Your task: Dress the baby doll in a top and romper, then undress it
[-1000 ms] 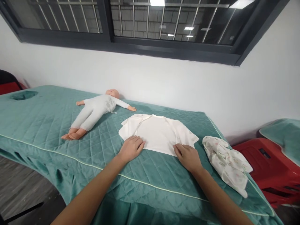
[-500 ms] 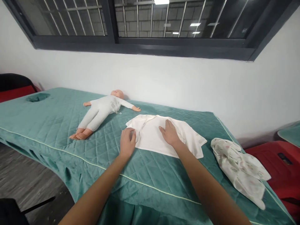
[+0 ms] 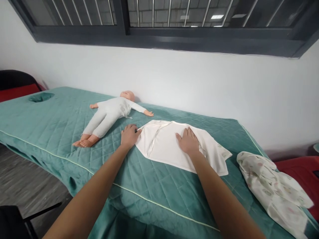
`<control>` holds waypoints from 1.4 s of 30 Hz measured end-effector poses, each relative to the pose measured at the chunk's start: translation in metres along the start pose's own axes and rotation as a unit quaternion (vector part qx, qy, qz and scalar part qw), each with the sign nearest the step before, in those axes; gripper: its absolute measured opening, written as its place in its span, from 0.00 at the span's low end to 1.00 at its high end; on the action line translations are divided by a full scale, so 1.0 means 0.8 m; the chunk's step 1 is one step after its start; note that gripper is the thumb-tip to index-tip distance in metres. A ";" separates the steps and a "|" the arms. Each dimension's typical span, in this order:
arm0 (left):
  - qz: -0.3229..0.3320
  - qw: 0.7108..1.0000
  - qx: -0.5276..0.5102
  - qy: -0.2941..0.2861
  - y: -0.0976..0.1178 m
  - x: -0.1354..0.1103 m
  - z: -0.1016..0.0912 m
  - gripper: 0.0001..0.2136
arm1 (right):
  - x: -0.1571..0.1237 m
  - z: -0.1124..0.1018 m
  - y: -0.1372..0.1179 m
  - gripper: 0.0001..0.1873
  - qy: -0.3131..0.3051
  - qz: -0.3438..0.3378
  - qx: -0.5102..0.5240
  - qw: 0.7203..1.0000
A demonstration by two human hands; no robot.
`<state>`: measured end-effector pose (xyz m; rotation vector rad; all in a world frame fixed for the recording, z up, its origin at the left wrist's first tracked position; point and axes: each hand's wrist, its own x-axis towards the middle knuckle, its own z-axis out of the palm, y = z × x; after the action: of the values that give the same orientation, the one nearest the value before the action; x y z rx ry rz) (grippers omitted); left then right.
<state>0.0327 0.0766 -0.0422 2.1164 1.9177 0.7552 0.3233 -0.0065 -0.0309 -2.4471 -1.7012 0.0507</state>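
A small white baby shirt [image 3: 165, 142] lies spread on the green quilted bed cover, with a faint print showing near its right end. At its left edge, my left hand [image 3: 129, 136] is closed, thumb and fingers pinching the cloth. My right hand [image 3: 188, 141] rests flat on the shirt, right of its middle, fingers stretched out. Beyond my left hand, a baby doll [image 3: 112, 111] in a white body suit lies on its back, arms spread, its head towards the wall.
A crumpled white printed cloth [image 3: 271, 189] lies at the bed's right edge. The green bed cover [image 3: 62, 132] has a face hole [image 3: 41, 97] at far left. A white wall with a barred window stands behind. A red case-like object [image 3: 299, 172] is at the right.
My left hand has moved left, and the shirt's left edge is drawn out that way. My right hand stays flat on the cloth. The camera view has shifted slightly.
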 end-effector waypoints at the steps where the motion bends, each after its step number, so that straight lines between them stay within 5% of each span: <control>1: -0.002 1.000 -0.016 0.002 -0.003 0.005 0.000 0.11 | -0.001 0.000 -0.001 0.42 0.005 0.005 -0.003 1.000; 8: -0.089 0.987 -0.107 0.077 -0.021 0.046 0.000 0.12 | -0.003 -0.002 -0.007 0.40 0.015 0.056 -0.015 0.998; 19: -0.072 0.992 -0.074 0.066 -0.025 0.098 0.010 0.13 | 0.001 0.001 -0.012 0.37 0.015 0.069 -0.045 0.997; 27: -0.007 0.996 0.031 0.080 -0.023 0.074 0.007 0.17 | -0.021 0.001 -0.006 0.38 0.006 -0.071 -0.036 0.997; 35: 0.076 0.987 0.134 -0.042 -0.022 0.014 0.005 0.25 | -0.116 -0.013 0.021 0.38 -0.042 -0.258 0.141 0.955; 39: 0.052 0.984 0.158 -0.056 -0.022 -0.002 0.003 0.27 | -0.096 -0.042 0.089 0.31 0.028 -0.117 0.280 0.952; 42: 0.024 0.986 0.158 -0.053 -0.019 -0.006 0.001 0.27 | -0.065 -0.061 0.156 0.26 0.151 0.034 0.223 0.962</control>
<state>0.0201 0.0741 -0.0513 2.3340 2.0494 0.3535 0.4267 -0.1028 -0.0050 -2.0556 -1.3074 0.0580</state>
